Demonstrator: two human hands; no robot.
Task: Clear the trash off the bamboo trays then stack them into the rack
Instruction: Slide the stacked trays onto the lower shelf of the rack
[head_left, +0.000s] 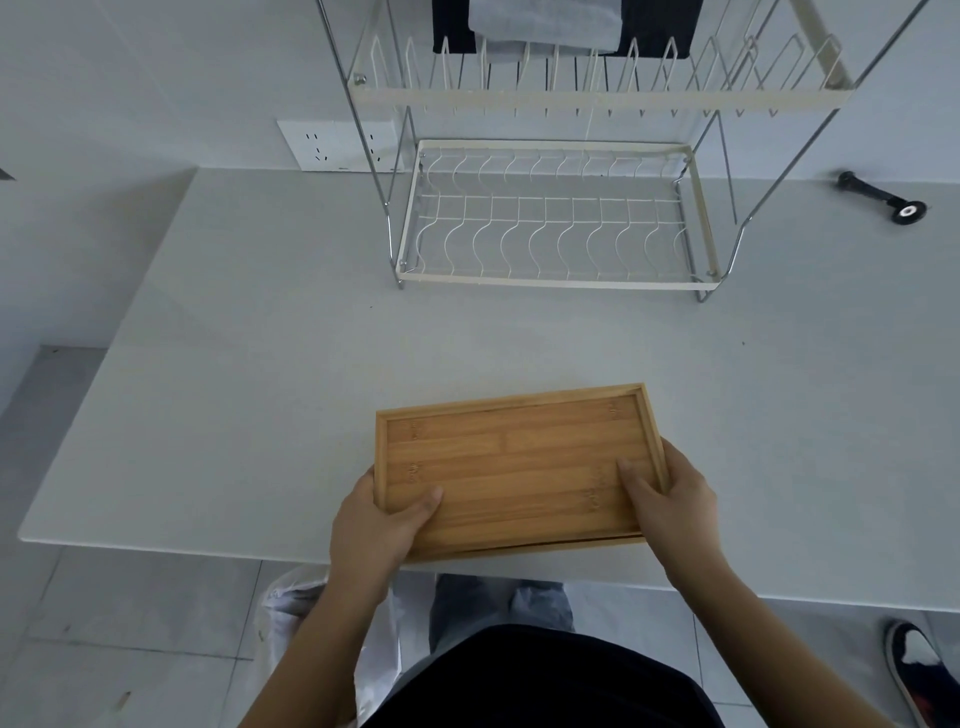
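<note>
A rectangular bamboo tray (519, 457) with nothing on its surface lies at the near edge of the white table (260, 364). A second bamboo edge shows under its front side, as if it rests on another tray. My left hand (376, 519) grips the tray's left front corner, thumb on the inside. My right hand (670, 499) grips the right side, thumb resting on the tray's floor. The two-tier wire rack (550, 280) stands at the back of the table, beyond the tray; both tiers hold nothing.
A black handled tool (883, 200) lies on the table at the far right. A wall socket (332, 145) sits behind the rack's left leg. A white plastic bag (296, 603) is on the floor below the table's edge, left of my legs.
</note>
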